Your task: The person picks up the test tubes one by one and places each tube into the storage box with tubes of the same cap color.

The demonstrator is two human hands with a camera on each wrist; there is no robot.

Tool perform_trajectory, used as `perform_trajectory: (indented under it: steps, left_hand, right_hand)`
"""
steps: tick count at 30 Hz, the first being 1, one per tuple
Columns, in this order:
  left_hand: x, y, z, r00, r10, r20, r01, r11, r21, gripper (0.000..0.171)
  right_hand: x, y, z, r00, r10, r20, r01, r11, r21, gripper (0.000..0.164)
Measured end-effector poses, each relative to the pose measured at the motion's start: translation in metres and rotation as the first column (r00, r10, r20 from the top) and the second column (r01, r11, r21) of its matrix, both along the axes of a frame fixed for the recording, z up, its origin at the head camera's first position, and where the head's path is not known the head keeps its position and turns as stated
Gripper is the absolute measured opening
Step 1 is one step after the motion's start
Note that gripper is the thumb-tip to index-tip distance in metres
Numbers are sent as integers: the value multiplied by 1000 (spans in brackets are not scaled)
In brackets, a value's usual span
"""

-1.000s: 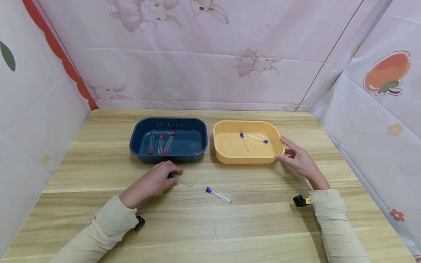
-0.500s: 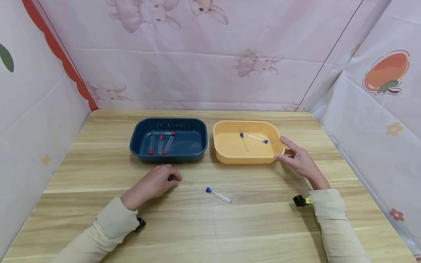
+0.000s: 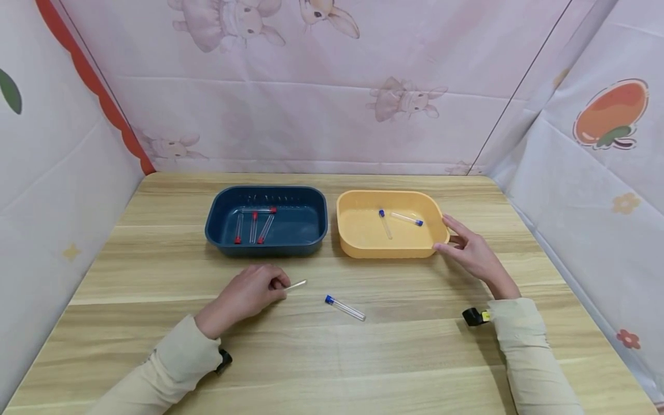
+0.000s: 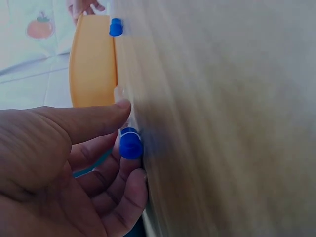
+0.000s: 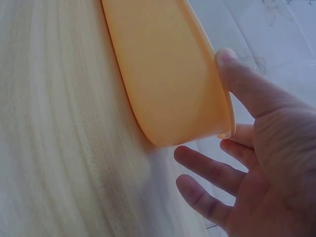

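Note:
In the head view my left hand (image 3: 249, 297) pinches a clear test tube (image 3: 297, 285) just above the table, its bare end pointing right and slightly away. The tube's blue cap (image 4: 131, 144) shows below the thumb in the left wrist view. Another blue-capped test tube (image 3: 346, 308) lies on the table to the right of that hand. My right hand (image 3: 472, 253) holds the right end of a yellow bin (image 3: 384, 253). Its thumb rests on the rim, while the lower fingers (image 5: 210, 170) spread loosely off the wall in the right wrist view. Two blue-capped tubes (image 3: 406, 219) lie inside this bin.
A dark blue bin (image 3: 270, 251) stands left of the yellow one, with several red-capped test tubes (image 3: 253, 227) inside. Behind both bins the wood table (image 3: 332, 357) meets a printed cloth wall (image 3: 311, 127). More cloth walls flank both sides.
My left hand has grasped the tube near its cap and drawn slightly toward the front of the table; the tube's bare end now tilts upward. The right hand and both bins stay put.

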State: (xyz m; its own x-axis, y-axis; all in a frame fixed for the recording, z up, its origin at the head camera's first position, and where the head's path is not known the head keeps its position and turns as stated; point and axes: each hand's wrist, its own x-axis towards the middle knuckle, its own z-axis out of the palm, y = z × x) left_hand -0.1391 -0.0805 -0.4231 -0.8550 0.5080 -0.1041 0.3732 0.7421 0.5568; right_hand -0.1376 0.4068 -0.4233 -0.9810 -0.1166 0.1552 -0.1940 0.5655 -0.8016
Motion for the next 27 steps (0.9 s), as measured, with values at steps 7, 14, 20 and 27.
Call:
perform_trajectory:
  steps: [7, 14, 20, 27]
  left_hand:
    - [4, 8, 1, 999, 33, 38, -34, 999, 18, 14]
    - [8, 13, 2, 994, 59, 95, -64, 997, 52, 19]
    - [11, 17, 3, 983, 84, 165, -95, 994, 58, 19]
    - [15, 23, 5, 966, 117, 230, -131, 990, 48, 23]
  right_hand:
    - [-1, 1, -1, 1000, 7, 6, -7, 1000, -2, 77]
    - [-1, 1, -1, 1000, 0, 8, 0, 1000, 15, 78]
    - [-1, 1, 0, 1000, -1, 6, 1, 1000, 12, 78]
    - [0, 0, 1, 1000, -9, 13, 9, 1000, 13, 78]
